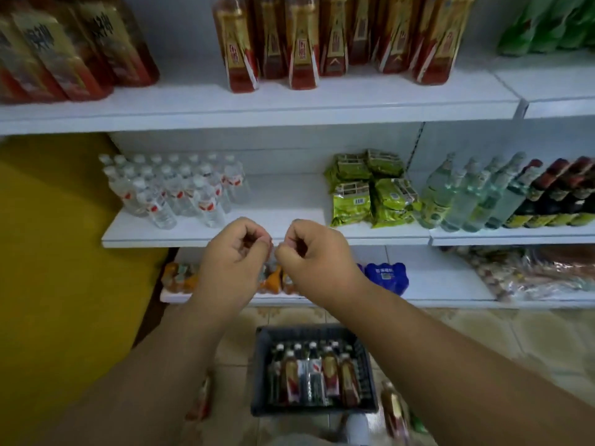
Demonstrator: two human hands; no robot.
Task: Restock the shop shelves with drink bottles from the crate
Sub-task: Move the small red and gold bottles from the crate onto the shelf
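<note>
Both hands, the left hand (236, 252) and right hand (317, 255), hover curled and empty before the middle shelf (289, 233), above the crate (314, 371) of bottles (314, 370).

Green snack packets (370, 191) lie stacked on the middle shelf, right of its bare stretch. High on the right, green bags (547, 24) fill the top corner, too blurred to name more closely. On the bottom shelf at right sit clear bags (528, 272) of what may be nuts or dried goods. A yellow panel (58, 252) stands to the left of the shelving. Pale patterned floor tiles (483, 342) run below.
</note>
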